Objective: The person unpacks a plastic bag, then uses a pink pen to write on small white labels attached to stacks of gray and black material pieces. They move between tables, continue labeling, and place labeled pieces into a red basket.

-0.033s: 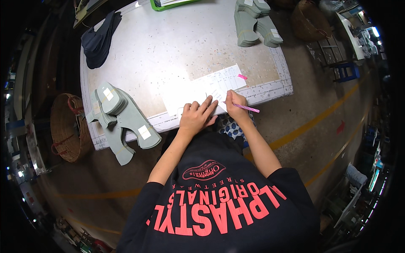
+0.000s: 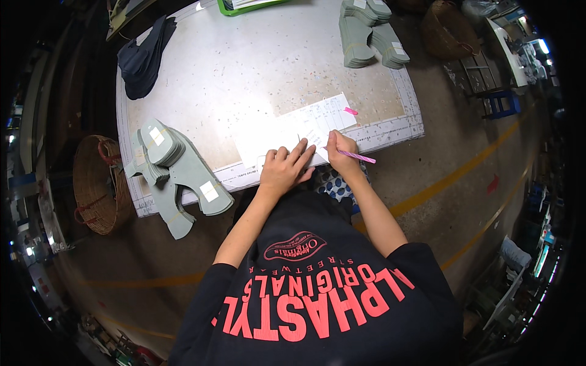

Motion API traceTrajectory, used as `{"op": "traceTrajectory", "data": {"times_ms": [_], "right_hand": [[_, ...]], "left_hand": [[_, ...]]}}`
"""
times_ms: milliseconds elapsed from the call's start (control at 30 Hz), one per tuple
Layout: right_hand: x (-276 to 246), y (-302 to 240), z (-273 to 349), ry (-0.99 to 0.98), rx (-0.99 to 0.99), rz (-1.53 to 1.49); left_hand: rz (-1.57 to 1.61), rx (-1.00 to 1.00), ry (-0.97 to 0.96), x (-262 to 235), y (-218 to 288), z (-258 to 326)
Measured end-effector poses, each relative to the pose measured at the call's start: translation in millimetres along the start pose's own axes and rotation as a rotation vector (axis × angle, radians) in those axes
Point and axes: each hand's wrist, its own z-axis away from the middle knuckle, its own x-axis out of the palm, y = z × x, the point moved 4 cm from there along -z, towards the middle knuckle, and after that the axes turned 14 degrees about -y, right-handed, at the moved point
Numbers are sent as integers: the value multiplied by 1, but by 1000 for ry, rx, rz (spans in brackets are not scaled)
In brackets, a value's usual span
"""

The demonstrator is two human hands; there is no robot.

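Note:
A white paper sheet [image 2: 287,131] with a printed grid lies at the near edge of the grey work table [image 2: 256,67]. My left hand [image 2: 284,171] rests flat on the sheet's near edge, fingers spread. My right hand [image 2: 339,152] grips a pink pen [image 2: 359,157], its tip down on the paper just right of my left hand. A small pink piece [image 2: 350,111] lies at the sheet's right end.
Stacks of grey-green cut shapes sit at the table's left corner [image 2: 174,168] and far right [image 2: 366,33]. Dark fabric [image 2: 143,58] lies at the far left, and a green tray [image 2: 244,5] at the back. A wicker basket [image 2: 97,183] stands on the floor to the left, with another basket [image 2: 448,27] and a blue stool [image 2: 497,100] to the right.

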Motion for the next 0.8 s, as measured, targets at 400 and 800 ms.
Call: {"op": "traceTrajectory", "data": {"times_ms": [400, 800], "right_hand": [[-1, 7, -5, 0, 44, -24], [-7, 4, -12, 51, 75, -106]], "left_hand": [[9, -2, 14, 3, -4, -4], [-3, -4, 6, 3, -3, -5]]}}
